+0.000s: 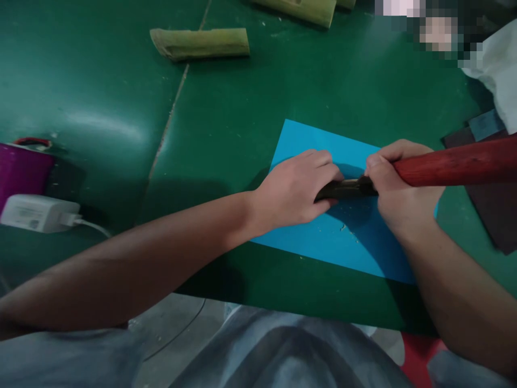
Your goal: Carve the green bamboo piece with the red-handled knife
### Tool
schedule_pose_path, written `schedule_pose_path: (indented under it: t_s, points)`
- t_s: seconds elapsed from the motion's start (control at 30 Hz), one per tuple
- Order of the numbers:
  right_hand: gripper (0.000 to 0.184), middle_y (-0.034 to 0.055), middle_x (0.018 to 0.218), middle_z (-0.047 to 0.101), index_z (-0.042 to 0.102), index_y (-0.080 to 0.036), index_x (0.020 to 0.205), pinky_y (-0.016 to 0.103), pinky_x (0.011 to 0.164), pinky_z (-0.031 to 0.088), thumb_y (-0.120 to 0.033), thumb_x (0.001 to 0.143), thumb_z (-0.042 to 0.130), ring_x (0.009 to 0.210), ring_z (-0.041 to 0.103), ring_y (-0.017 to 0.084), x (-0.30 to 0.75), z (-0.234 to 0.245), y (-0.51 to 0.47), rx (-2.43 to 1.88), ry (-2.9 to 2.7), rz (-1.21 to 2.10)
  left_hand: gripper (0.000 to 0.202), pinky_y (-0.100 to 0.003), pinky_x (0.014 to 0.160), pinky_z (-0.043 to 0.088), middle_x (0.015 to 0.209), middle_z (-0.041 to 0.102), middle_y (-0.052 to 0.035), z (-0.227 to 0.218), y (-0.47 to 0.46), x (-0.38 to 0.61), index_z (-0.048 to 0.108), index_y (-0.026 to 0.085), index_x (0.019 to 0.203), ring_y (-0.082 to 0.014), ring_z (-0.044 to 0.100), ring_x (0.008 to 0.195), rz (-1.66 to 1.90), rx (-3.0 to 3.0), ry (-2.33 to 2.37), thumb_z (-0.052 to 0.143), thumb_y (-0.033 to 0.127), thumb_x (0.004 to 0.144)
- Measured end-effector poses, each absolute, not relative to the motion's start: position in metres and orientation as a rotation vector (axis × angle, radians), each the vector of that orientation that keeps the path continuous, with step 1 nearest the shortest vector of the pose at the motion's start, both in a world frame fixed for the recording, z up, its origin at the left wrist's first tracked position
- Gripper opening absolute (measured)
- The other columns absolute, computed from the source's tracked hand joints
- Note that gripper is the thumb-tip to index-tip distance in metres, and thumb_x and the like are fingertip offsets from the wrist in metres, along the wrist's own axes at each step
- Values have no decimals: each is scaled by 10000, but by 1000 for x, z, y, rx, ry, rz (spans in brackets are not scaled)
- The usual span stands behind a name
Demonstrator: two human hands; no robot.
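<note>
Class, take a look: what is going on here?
A person holds a tool over a blue sheet on the green table. The right hand grasps its red handle; the left hand closes on its dark end. Crumbs lie on the sheet, and bamboo pieces lie farther back.

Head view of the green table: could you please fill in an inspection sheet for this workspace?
Surface: green table, with a seam running across it; a few crumbs lie on the blue sheet.
Job's things: blue sheet flat near the front edge; a tool with red handle and dark tool end held over it.
Clutter: bamboo piece and second bamboo piece at the far side; purple container left; dark sheet and white cloth right.
Hands: left hand closed on the dark tool end; right hand gripping the red handle.
Cables: white charger with white cable, left.
Surroundings: grey floor below the table edge.
</note>
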State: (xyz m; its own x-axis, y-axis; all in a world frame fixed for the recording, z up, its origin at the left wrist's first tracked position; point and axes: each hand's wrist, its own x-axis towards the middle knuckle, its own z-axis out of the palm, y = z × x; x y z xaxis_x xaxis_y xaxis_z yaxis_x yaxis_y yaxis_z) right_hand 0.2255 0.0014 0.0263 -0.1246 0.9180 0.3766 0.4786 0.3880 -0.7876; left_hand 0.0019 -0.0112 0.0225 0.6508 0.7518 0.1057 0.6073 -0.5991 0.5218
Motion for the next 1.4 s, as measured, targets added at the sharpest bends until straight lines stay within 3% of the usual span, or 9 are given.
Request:
schedule_pose_path:
  t_s: [0.2,0.7,1.07,1.4]
  points:
    - [344,-25,621,652,621,-315,679,380,541,491,-422,961,788,564,608,199,224,26,3,-1226,-1731,649,246,-405,849,536,1106,732,-100,21,-11,2,746,175,1204,-281,694,1037,467,2413,1075,691,299,1000]
    - [271,-41,658,662,629,-291,691,368,625,551,-251,927,756,618,662,186,222,31,0,-1189,-1726,653,222,-395,897,531,1121,745,-98,22,-11,3,749,177,1183,-272,693,1068,470,2417,1064,672,262,993]
    - [304,-44,666,663,640,-285,713,363,598,513,-313,974,792,601,642,171,224,27,3,-1132,-1746,646,229,-385,904,515,1129,746,-95,21,-10,3,748,172,1187,-275,692,1085,476,2404,1051,688,249,979]
    - [277,-38,677,668,655,-300,713,367,613,533,-247,941,804,612,654,187,223,22,3,-1142,-1673,684,232,-392,875,508,1086,721,-89,21,-10,3,748,174,1189,-288,689,1078,464,2406,1069,706,267,980]
